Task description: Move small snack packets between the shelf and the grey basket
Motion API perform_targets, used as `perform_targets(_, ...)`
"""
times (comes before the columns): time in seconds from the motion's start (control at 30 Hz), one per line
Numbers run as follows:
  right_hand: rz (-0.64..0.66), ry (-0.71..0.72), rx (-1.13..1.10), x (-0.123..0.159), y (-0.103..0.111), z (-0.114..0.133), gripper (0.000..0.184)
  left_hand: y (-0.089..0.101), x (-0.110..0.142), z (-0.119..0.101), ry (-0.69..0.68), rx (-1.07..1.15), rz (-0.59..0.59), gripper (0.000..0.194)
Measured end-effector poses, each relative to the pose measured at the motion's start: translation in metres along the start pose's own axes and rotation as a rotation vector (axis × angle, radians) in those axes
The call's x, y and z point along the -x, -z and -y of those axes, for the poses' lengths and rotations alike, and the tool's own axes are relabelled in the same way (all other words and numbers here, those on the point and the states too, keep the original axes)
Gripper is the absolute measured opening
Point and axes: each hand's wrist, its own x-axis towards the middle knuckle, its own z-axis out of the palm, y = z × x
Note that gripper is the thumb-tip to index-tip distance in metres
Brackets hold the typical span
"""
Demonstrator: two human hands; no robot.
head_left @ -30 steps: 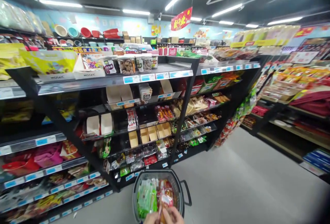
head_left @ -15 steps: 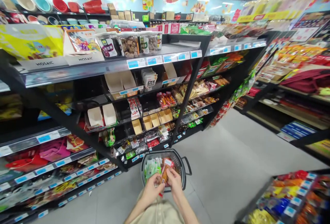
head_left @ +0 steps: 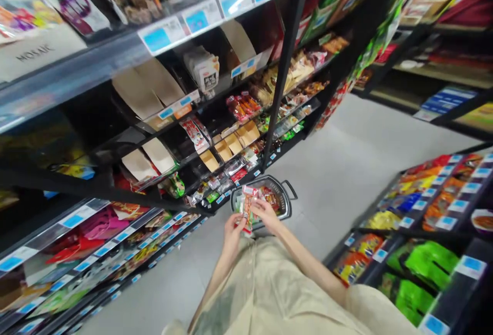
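Between my two hands is a small red-and-white snack packet, held upright over a dark grey shopping basket. My left hand is closed on the packet's lower left edge. The fingers of my right hand pinch its right side. Inside the basket, reddish-brown snack packets lie to the right, and something green shows behind the held packet. Print on the packet is too small to read.
A black shelf unit with snack packets and cardboard display boxes stands ahead and left. Low bins of bagged goods are at the right. Grey floor runs between them. Another shelf stands at the far right.
The view has tilted down and turned. The packet in my hands now shows a red-and-white face instead of an orange-brown one. Both hands still hold it over the basket.
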Motion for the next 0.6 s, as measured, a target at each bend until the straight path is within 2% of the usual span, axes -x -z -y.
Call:
perform_targets(0.13,0.047,-0.052,-0.065,0.001,0.000,0.006,0.049,-0.011,-0.003,-0.007,-0.016,-0.055,0.008,0.048)
perform_targets(0.23,0.032,-0.095,-0.075,-0.003,0.011,0.008,0.052,-0.024,-0.006,-0.011,-0.068,-0.129,0.040,0.042)
perform_targets(0.3,0.002,-0.120,-0.045,-0.008,0.021,0.012,0.054,-0.036,-0.008,-0.013,-0.129,-0.179,0.020,0.046)
perform_targets(0.4,-0.051,-0.108,0.010,-0.019,0.036,0.026,0.052,-0.062,-0.012,-0.013,-0.226,-0.263,-0.009,0.055)
perform_targets(0.47,-0.062,-0.074,0.041,-0.029,0.044,0.042,0.051,-0.083,-0.017,-0.011,-0.236,-0.274,0.005,0.054)
perform_targets(0.6,0.042,-0.021,0.101,-0.048,0.064,0.083,0.047,-0.128,-0.034,-0.008,-0.187,-0.136,-0.075,0.049)
